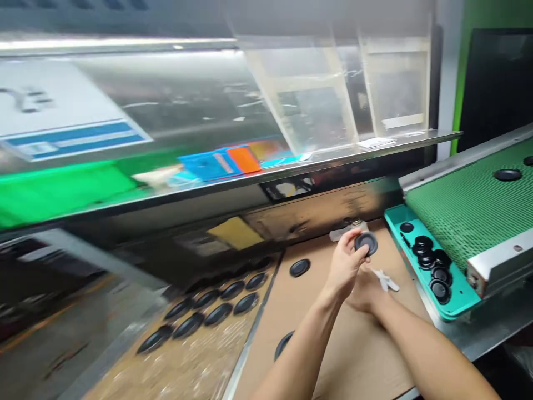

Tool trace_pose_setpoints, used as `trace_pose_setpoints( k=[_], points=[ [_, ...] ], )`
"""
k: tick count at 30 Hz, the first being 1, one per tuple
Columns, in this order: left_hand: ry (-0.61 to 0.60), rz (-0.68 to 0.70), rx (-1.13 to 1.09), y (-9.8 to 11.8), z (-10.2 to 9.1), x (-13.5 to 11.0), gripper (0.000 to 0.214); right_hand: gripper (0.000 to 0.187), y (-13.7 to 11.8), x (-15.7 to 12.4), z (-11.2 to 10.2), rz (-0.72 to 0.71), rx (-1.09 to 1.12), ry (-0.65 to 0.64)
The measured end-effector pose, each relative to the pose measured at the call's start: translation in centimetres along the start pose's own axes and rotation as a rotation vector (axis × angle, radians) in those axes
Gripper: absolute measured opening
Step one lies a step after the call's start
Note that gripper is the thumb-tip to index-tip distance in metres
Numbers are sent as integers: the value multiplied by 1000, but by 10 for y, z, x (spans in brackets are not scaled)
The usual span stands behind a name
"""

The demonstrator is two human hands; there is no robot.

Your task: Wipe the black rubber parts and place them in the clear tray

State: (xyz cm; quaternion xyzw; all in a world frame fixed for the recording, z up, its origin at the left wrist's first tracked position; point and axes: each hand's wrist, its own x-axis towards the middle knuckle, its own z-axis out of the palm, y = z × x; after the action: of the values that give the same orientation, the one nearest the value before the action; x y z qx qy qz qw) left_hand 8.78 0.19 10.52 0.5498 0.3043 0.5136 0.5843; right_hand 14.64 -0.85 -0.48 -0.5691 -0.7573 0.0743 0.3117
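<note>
My left hand (346, 256) is closed on a black round disc (366, 244) with a raised rim, pinched between thumb and fingers above the cardboard. My right hand (363, 293) is just below and behind the left wrist; its fingers are hidden there. One black disc (300, 268) lies on the cardboard sheet (270, 311) to the left, and another disc (284, 344) is partly covered by my left forearm. A few white strip-like pieces (386, 280) lie just right of my hands.
A teal tray (452, 314) holding several black discs stands at the right, below the end of a green conveyor belt (470, 194). More discs sit in rows on a plastic-covered board (200, 355) at left. A metal shelf (316, 168) crosses above the work surface.
</note>
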Motion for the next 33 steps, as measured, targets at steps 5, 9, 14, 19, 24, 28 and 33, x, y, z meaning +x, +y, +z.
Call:
trace_pose_setpoints(
  k=[5, 9, 14, 19, 24, 28, 33],
  points=[
    [299, -126, -142, -50, -109, -35, 76, 30, 3, -1, -3, -115, -80, -100],
    [409, -71, -81, -70, -130, -31, 70, 35, 9, 4, -6, -83, -38, 106],
    [403, -130, -164, -69, -134, -25, 82, 39, -5, 12, -12, -166, 88, 292],
    [164, -223, -379, -64, -137, -30, 31, 36, -16, 5, -7, -235, 72, 205],
    [14, -341, -621, -58, -132, -31, 38, 42, -16, 5, -5, -233, 18, 170],
    [95, -468, -782, -59, -121, -30, 42, 44, -25, 8, -5, -226, -71, 141],
    [90, -529, -840, -61, -118, -32, 41, 40, -51, -5, 11, -42, -144, 282]
  ],
)
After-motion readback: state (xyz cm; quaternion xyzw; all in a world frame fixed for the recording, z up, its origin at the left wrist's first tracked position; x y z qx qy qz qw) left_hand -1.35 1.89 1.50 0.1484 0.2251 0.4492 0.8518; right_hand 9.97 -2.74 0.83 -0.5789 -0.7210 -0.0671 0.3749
